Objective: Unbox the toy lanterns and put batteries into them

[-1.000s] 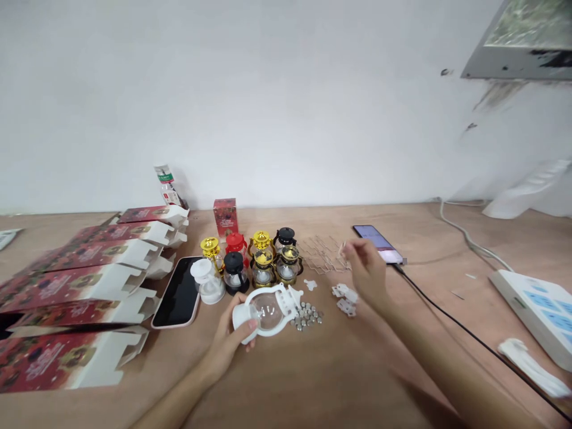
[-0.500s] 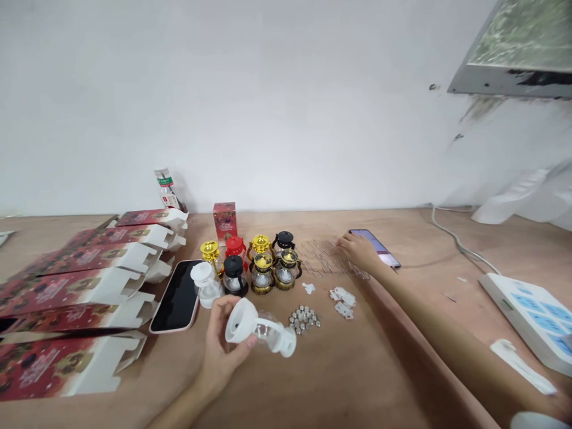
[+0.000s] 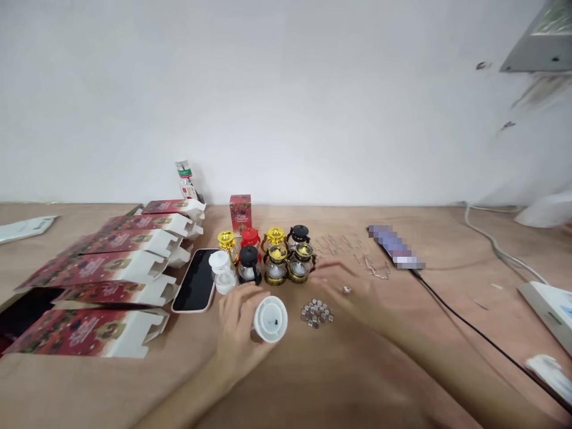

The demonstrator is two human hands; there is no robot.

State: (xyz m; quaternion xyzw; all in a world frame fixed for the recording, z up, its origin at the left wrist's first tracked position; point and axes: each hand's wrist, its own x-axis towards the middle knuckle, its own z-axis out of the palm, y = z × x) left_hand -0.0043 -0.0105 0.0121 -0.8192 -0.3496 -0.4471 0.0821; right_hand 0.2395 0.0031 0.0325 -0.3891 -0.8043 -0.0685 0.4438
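Fingers of the left hand [image 3: 243, 325] wrap around a small white lantern [image 3: 270, 319], held just above the wooden table [image 3: 313, 381] with its round base turned toward the camera. Just right of it lies a heap of button cells [image 3: 317, 313]. The right hand [image 3: 348, 289], blurred, hovers flat over the table beyond that heap; whether it grips anything cannot be told. Behind the held lantern stands a cluster of small lanterns [image 3: 268, 256] in gold, red, black and white, with a dark phone [image 3: 196, 289] lying beside them. Red cartons [image 3: 102, 280] lie in a row at the left. Wire hooks [image 3: 353, 250] lie near a second phone [image 3: 395, 247] with a black cable [image 3: 473, 330].
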